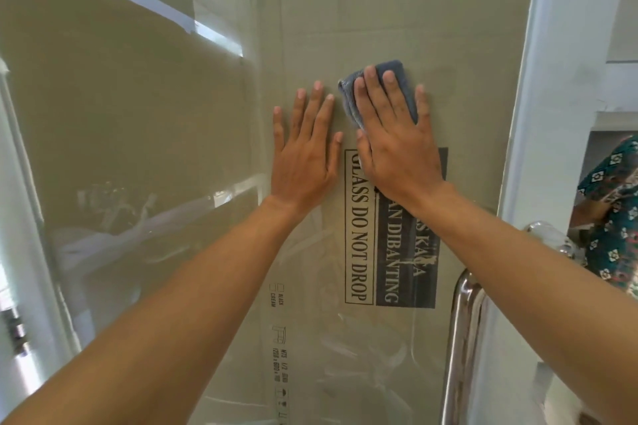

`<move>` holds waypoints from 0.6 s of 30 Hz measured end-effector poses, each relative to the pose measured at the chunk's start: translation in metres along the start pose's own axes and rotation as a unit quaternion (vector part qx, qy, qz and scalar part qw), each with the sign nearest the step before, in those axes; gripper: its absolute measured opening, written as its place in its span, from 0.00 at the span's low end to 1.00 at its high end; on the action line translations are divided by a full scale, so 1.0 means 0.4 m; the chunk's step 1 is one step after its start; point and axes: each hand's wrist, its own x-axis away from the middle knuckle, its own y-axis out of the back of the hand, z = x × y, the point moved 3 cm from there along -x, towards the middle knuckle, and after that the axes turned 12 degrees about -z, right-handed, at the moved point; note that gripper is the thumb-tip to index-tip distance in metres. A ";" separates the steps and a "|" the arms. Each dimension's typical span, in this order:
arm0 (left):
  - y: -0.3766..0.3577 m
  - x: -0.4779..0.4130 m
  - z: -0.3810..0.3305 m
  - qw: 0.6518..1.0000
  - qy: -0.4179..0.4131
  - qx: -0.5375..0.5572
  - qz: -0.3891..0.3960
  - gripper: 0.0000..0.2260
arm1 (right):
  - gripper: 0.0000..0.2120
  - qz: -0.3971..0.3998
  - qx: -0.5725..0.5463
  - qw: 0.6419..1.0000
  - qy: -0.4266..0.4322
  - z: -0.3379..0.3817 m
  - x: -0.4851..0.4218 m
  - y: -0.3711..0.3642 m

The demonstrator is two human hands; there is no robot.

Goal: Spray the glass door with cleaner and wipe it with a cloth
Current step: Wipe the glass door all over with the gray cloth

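The glass door (345,3) fills most of the head view, with brown cardboard printed "GLASS DO NOT DROP" showing behind it. A folded grey-blue cloth (397,74) lies flat on the glass at mid-height. My right hand (397,141) presses on the cloth with fingers spread, covering its lower part. Just to its left, my left hand (305,152) rests flat on the bare glass, fingers apart, holding nothing. No spray bottle is in view.
A chrome vertical door handle (461,338) stands at the lower right beside the white door frame (552,114). At the far right edge a person in patterned clothing (614,217) shows. Reflections of a room cover the glass on the left.
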 end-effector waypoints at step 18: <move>-0.011 -0.003 -0.042 1.000 0.010 -0.005 -0.008 0.24 | 0.29 0.030 0.023 0.999 -0.028 -0.152 -0.131 0.024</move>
